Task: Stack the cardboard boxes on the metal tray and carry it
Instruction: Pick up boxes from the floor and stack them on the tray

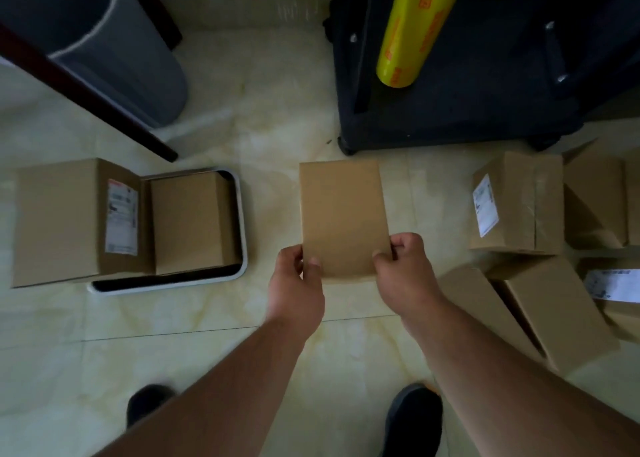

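I hold a plain cardboard box (343, 214) above the floor in the middle of the view. My left hand (298, 283) grips its near left corner and my right hand (405, 273) grips its near right corner. To the left lies the metal tray (242, 221) with a white rim. Two cardboard boxes stand side by side on it: a bigger one with a shipping label (69, 221) and a smaller plain one (190, 221). Several more cardboard boxes (519, 203) lie in a loose pile on the floor at the right.
A dark cart (450, 103) with a yellow roll of film (412, 30) stands behind the held box. A grey bin (114, 40) and a dark table leg (86, 85) are at the upper left. My two dark shoes (412, 418) are on the pale tiled floor.
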Tool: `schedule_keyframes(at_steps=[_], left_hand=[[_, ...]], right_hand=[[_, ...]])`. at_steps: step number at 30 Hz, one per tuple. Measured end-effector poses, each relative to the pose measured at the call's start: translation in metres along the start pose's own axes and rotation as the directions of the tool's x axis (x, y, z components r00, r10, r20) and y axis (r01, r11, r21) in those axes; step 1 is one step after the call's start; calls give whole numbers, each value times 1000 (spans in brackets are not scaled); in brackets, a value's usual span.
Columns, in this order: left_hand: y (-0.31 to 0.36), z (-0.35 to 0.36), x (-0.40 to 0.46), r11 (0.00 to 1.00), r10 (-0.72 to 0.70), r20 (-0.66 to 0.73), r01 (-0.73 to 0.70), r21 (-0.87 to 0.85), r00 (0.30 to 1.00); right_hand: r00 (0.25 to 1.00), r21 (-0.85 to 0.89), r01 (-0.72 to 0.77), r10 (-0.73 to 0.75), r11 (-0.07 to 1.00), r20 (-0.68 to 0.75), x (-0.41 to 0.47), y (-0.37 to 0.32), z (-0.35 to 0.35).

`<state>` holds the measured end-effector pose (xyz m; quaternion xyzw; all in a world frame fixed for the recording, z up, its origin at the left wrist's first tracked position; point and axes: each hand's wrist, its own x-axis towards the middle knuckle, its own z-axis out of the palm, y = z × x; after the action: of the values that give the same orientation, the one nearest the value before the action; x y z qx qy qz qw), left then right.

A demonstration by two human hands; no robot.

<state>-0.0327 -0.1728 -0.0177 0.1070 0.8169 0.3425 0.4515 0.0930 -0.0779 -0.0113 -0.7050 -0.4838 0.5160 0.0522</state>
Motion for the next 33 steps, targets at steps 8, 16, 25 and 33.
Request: schedule_keyframes(at_steps=[8,16,25,33], left_hand=[[-5,-80,6,1000,13,-46,-13,7,999],[-19,-144,23,1000,6,-95,-7,-16,995],[-31,-189,50,998,-30,-145,23,-52,989],[-49,-206,65,994,-73,-175,58,-91,982]], right_hand=[[996,8,50,-50,999,75,-39,-31,64],[990,24,73,-75,997,121,-58,-62,120],[981,19,92,-94,996,167,-60,-83,176],[976,-33,122,-114,992,185,-56,-82,211]])
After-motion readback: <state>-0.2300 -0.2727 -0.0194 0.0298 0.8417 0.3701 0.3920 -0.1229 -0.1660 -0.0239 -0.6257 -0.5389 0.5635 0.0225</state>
